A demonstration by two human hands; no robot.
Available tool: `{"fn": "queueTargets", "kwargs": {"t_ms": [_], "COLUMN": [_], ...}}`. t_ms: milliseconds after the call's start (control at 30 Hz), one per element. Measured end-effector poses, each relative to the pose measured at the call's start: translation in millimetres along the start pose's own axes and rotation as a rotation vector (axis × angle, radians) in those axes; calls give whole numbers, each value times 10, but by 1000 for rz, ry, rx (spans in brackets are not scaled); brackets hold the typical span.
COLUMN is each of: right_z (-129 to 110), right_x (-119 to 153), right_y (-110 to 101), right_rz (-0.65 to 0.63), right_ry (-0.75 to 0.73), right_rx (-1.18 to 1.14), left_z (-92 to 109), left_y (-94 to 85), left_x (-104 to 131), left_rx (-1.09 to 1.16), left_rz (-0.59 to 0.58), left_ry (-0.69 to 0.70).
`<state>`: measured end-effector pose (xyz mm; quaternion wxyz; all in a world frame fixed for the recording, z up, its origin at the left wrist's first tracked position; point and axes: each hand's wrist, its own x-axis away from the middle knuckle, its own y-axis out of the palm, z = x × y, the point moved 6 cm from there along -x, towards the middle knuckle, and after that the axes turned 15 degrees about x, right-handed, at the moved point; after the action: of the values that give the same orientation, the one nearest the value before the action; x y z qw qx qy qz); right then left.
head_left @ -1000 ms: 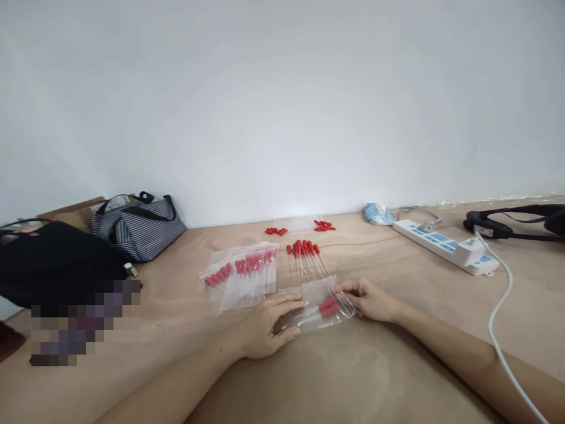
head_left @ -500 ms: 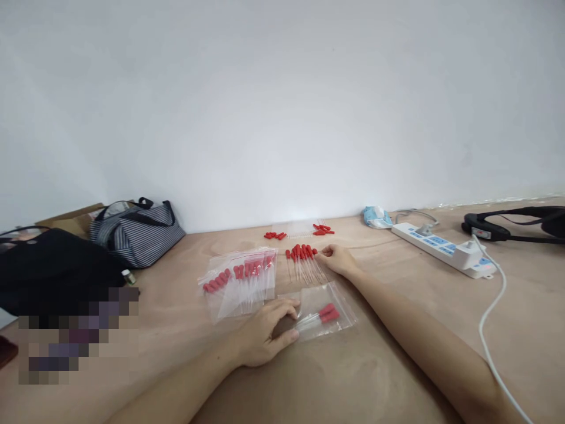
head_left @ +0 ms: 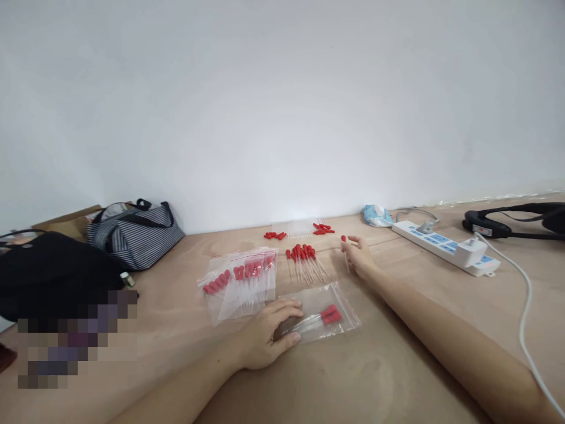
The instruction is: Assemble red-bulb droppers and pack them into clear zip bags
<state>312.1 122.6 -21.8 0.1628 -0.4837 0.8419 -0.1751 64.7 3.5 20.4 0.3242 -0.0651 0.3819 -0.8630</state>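
Observation:
My right hand pinches a dropper, its red bulb up and its thin clear stem pointing down. To its left lies a pile of loose droppers, bulbs toward the wall. My left hand curves over the left end of a clear zip bag, thumb and fingers set apart on the plastic. Red-bulbed droppers lie inside that bag, their stems pointing at my left hand. Beyond this hand are overlapping filled zip bags with several red-bulbed droppers.
Near the wall are loose red bulbs, more red bulbs and clear tubes. A power strip with a white cable, a blue-white packet and a black headset stand right. A striped bag and black bag sit left.
My right hand has moved right, away from the pile, taking one dropper with it. My left hand and the bag under it have barely shifted.

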Motion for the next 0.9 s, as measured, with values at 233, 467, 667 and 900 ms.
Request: {"fn": "queueTargets", "kwargs": {"t_ms": [233, 467, 667, 900], "right_z": [150, 21, -47, -171], "right_x": [509, 856, 1028, 1207], "right_y": [-323, -276, -88, 39], "right_rz": [-136, -196, -445, -795], "right_ry": [-26, 1, -43, -204], "right_rx": [-395, -500, -403, -287], "left_z": [-32, -42, -60, -70], "left_y": [6, 11, 5, 17], "left_x": [-11, -1, 20, 14], "left_rx": [-14, -10, -2, -12], "left_rz": [4, 6, 16, -4], "left_ry": [-3, -27, -66, -67]}}
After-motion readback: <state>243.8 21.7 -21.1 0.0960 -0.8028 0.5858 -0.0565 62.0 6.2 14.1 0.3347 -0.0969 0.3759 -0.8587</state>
